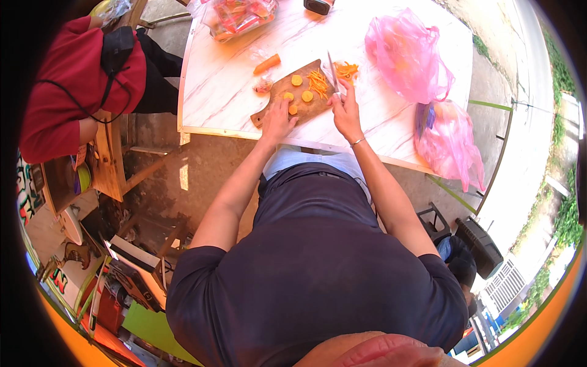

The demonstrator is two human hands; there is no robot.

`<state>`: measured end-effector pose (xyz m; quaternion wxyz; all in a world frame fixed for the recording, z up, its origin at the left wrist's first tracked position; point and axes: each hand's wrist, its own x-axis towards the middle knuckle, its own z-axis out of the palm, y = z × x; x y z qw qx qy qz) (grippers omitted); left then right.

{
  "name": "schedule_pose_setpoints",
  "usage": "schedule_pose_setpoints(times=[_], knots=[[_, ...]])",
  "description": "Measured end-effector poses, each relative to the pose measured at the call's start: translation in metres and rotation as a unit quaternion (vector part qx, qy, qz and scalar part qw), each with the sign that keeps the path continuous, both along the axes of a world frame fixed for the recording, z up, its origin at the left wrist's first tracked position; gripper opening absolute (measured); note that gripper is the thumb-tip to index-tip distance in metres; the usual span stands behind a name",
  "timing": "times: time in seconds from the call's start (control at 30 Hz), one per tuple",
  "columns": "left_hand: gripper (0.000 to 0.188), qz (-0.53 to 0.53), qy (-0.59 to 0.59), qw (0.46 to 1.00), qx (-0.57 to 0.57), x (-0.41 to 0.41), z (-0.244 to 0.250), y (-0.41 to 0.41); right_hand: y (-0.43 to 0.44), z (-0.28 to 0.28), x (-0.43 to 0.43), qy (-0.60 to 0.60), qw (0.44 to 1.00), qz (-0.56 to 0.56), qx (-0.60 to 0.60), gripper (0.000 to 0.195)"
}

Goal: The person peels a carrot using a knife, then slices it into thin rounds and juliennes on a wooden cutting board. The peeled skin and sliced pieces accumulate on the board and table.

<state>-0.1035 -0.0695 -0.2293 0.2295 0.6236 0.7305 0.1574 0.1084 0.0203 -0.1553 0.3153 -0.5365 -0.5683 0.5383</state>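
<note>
A wooden cutting board (298, 101) lies at an angle near the front edge of the table. On it are several orange slices, likely carrot (307, 96), and a heap of thin orange strips (317, 83). My left hand (277, 120) rests on the board's lower left part, its fingertips by the slices; whether it pinches one cannot be told. My right hand (345, 112) grips a knife (332, 71), blade pointing up and away, just off the board's right side. Beyond the knife lies a second heap of orange strips (347, 70). A larger carrot piece (267, 64) lies behind the board.
Pink plastic bags (403, 55) (447, 137) sit at the table's right side. A clear bag of red packets (240, 16) and a dark-ended object (317, 6) stand at the far edge. A person in a red shirt (87, 87) is at the left. A small bag (263, 85) touches the board's left.
</note>
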Motion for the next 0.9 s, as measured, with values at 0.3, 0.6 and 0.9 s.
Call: schedule_pose_setpoints(times=[0.3,0.6,0.9], knots=[[0.052,-0.046,0.021,0.995,0.085,0.034,0.01,0.029,0.024,0.005,-0.002,0.141,0.972,-0.126,-0.137,0.044],[0.044,-0.116,0.141,0.978,0.102,0.015,-0.021,0.04,-0.019,-0.022,0.014,-0.064,0.996,0.046,-0.049,0.048],[0.058,-0.099,0.14,0.984,0.039,0.0,-0.003,0.054,-0.052,-0.055,0.021,-0.124,0.982,0.106,-0.093,0.047]])
